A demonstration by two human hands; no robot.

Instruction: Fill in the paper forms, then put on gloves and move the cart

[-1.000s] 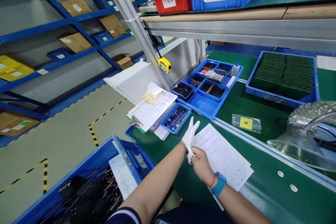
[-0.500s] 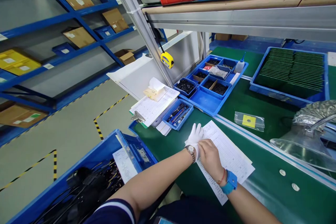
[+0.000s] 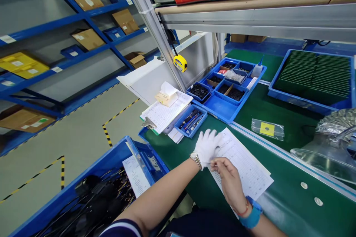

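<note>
My left hand (image 3: 207, 146) wears a white glove and has its fingers spread over the upper left part of the printed sheets (image 3: 244, 163). A metal watch (image 3: 196, 160) circles that wrist just below the glove's cuff. My right hand (image 3: 228, 177) is bare, its thumb and fingertips pinched at the cuff edge of the glove; the exact grip is partly hidden. On the right wrist are a blue band (image 3: 251, 216) and a thin red cord. Beyond my left hand is a small blue tray (image 3: 204, 119) of pens and tools.
A clipboard (image 3: 169, 113) with papers lies at the table's left edge. Further back stand a divided blue tray (image 3: 217, 107) of black parts and a bin (image 3: 311, 106) of green boards. A blue crate (image 3: 91, 166) of cables stands lower left. A fume hood (image 3: 317, 157) is at right.
My left hand has turned and spread its gloved fingers wider. My right hand has shifted slightly down and away from the left wrist, its fingertips staying near the glove's cuff.
</note>
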